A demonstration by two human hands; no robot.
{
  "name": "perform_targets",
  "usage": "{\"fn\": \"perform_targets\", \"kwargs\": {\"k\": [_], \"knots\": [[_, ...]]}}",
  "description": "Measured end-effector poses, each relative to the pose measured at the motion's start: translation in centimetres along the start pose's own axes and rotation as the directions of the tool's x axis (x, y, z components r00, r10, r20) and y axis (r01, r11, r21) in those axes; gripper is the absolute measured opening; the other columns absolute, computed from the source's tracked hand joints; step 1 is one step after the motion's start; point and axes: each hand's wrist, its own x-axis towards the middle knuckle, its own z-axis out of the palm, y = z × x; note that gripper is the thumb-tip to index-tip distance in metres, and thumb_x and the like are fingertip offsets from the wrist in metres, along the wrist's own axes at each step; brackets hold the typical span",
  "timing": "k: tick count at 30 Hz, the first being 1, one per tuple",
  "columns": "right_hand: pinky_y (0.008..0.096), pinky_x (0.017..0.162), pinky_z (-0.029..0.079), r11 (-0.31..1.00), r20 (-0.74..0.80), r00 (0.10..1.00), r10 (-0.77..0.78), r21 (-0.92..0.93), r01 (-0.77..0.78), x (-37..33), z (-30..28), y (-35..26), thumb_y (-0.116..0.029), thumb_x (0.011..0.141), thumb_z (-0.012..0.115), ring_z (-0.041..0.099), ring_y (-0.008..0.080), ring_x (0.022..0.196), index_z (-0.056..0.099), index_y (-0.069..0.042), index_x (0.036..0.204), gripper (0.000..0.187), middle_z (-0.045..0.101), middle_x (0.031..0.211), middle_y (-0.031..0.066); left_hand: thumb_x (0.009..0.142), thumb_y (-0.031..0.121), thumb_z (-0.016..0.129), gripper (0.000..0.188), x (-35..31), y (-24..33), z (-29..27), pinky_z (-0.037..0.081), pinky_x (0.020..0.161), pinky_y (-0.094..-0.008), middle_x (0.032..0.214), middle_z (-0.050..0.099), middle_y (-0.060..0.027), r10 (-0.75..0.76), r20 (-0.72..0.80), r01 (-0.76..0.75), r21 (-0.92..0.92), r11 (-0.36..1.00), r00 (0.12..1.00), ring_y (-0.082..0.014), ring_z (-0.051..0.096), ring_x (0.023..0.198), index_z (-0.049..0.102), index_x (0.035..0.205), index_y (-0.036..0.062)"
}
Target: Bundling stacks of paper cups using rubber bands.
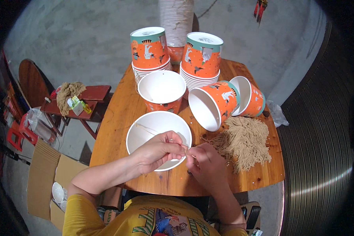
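Note:
My left hand (161, 152) reaches over the near paper bucket (131, 135), white inside, standing mouth up at the table's front. Its thumb and forefinger pinch a thin beige string, and a pale strand (146, 129) trails from behind that hand across the bucket's mouth. Close beside it, my right hand (208, 167) is closed at the fingertips on the same string, just off the bucket's right rim. The short piece between the fingertips is too small to make out fully. A heap of beige strings (246, 143) lies right of my right hand.
Behind stands another upright bucket (162, 88). Two orange buckets (214, 104) lie on their sides at the right. Upside-down stacks (149, 49) and a tall white stack (176, 23) stand at the back of the wooden table (114, 118). Left are a red bench (96, 93) and an open carton (43, 179).

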Motion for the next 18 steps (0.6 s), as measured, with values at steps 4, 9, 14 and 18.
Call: {"fn": "perform_targets", "kwargs": {"k": [4,9,14,18], "knots": [[0.0322,0.054,0.05,0.991,0.057,0.991,0.123,0.055,-0.126,0.0,-0.2,-0.3,-0.003,0.078,0.067,0.061,0.0235,0.064,0.058,-0.008,0.095,0.02,0.058,0.082,0.0082,0.08,-0.008,0.061,0.018,0.1,-0.1,-0.2,0.052,0.071,-0.0223,0.091,0.062,-0.0089,0.007,-0.004,-0.007,-0.009,1.0,1.0,-0.0129,0.061,0.076,0.051,0.09,0.0033],[0.0284,0.054,0.046,0.931,0.101,0.944,0.315,0.16,-0.328,0.6,-0.6,-1.2,-0.006,0.083,0.065,0.056,0.0167,0.059,0.062,-0.005,0.088,0.006,0.057,0.077,0.0069,0.08,-0.008,0.06,0.017,0.0,0.0,-0.2,0.054,0.075,-0.0226,0.092,0.062,-0.0093,-0.005,-0.019,0.005,0.0,1.0,1.0,-0.0131,0.062,0.079,0.051,0.09,0.0028],[0.026,0.053,0.042,0.88,0.11,0.91,0.399,0.232,-0.414,0.6,-0.8,-1.6,-0.008,0.083,0.066,0.05,0.0111,0.056,0.062,-0.004,0.086,0.006,0.054,0.07,0.0044,0.079,-0.008,0.06,0.018,-0.1,-0.2,0.0,0.053,0.074,-0.0226,0.092,0.061,-0.0095,0.015,-0.011,-0.015,0.029,0.999,1.0,-0.0128,0.062,0.079,0.05,0.091,0.0026],[0.0307,0.058,0.048,0.845,0.227,0.866,0.445,0.216,-0.49,0.9,-1.3,-1.7,-0.011,0.083,0.065,0.058,0.0179,0.062,0.062,-0.002,0.088,0.011,0.056,0.076,0.0083,0.077,-0.007,0.06,0.02,0.0,-0.4,0.1,0.051,0.073,-0.0225,0.091,0.061,-0.0093,0.085,-0.003,-0.085,0.079,0.993,0.996,-0.0126,0.06,0.078,0.049,0.09,0.0024]]}}
